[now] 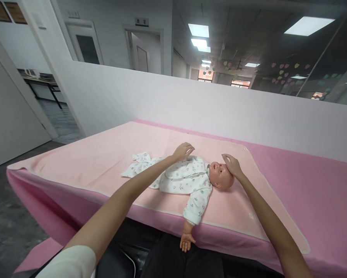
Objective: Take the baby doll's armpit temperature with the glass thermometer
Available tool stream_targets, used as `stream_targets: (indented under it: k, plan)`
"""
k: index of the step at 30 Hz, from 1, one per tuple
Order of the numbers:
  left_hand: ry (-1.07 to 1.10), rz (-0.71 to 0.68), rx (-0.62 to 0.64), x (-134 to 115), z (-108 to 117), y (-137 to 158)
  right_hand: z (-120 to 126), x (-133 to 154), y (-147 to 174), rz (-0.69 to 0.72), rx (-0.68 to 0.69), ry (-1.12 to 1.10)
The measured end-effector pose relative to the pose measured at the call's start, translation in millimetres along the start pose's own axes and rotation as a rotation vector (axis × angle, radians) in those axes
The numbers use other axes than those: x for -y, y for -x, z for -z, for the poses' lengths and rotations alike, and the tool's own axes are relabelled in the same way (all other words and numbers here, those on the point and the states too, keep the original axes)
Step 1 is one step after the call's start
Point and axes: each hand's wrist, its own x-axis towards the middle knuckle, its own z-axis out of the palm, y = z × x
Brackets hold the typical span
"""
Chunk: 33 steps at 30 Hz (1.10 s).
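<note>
A baby doll (220,178) lies on its back across a light pink mat, its head toward the right. It wears a white printed two-piece outfit (185,181), and one arm hangs over the near table edge. Above the doll's chest is my left hand (184,151), fingers extended and holding nothing; whether it touches the cloth I cannot tell. My right hand (232,165) is at the top of the doll's head with its fingers stretched out, partly covering the forehead. The doll's far arm is hidden from view.
The peach-pink mat (104,150) covers much of a table draped in a darker pink cloth (315,181). Behind it runs a white half wall (191,100) with glass above. A dark chair (115,258) is by the near edge, and a door (11,100) stands at left.
</note>
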Motion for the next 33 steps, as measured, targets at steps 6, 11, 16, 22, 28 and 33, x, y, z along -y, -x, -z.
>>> stream_targets:
  k: [6, 11, 16, 22, 28, 33]
  plan:
    - [0.08, 0.269, 0.378, 10, -34, -5, -5, -23, -8, -0.139, 0.118, -0.185]
    - [0.096, 0.385, 0.524, 16, -37, 3, -7, -26, -7, -0.219, 0.194, -0.361]
    - [0.104, 0.485, 0.561, 12, -36, 7, -1, -15, 2, -0.304, 0.288, -0.468]
    - [0.093, 0.56, 0.535, 5, -44, 8, 2, -8, 17, -0.376, 0.317, -0.543]
    - [0.126, 0.597, 0.471, 6, -49, 19, -1, -5, 34, -0.488, 0.316, -0.656]
    - [0.165, 0.606, 0.442, 10, -50, 21, -10, -6, 52, -0.506, 0.338, -0.743]
